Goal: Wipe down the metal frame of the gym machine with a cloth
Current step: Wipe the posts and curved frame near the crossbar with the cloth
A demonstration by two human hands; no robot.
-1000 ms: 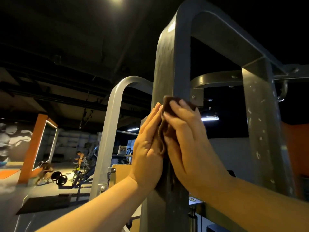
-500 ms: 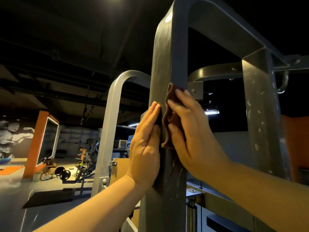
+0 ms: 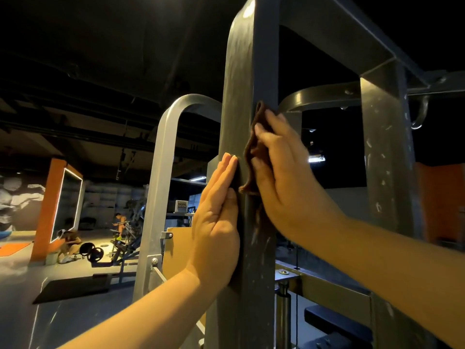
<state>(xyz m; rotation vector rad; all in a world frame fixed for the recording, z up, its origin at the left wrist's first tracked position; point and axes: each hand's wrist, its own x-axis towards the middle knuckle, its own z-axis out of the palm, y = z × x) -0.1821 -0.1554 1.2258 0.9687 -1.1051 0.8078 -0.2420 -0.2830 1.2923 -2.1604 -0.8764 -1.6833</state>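
A dark grey metal upright of the gym machine frame (image 3: 241, 71) rises in the middle of the view and bends into a top bar to the right. A brown cloth (image 3: 251, 157) is wrapped on the upright's front edge. My right hand (image 3: 281, 172) presses the cloth flat against the upright's right face with straight fingers. My left hand (image 3: 216, 222) lies flat on the left face, fingers straight and pointing up, lower than the right hand. Most of the cloth is hidden under my right palm.
A second grey upright (image 3: 387, 157) stands to the right, and a lighter curved frame (image 3: 163, 172) to the left. A weight stack guide rod (image 3: 284, 311) and a dark seat pad (image 3: 337, 323) sit low right. People and barbell plates (image 3: 91, 251) are far back left.
My right hand has slid the cloth up the upright. My left hand stays flat on the left face and now sits lower than the right. The camera has tilted.
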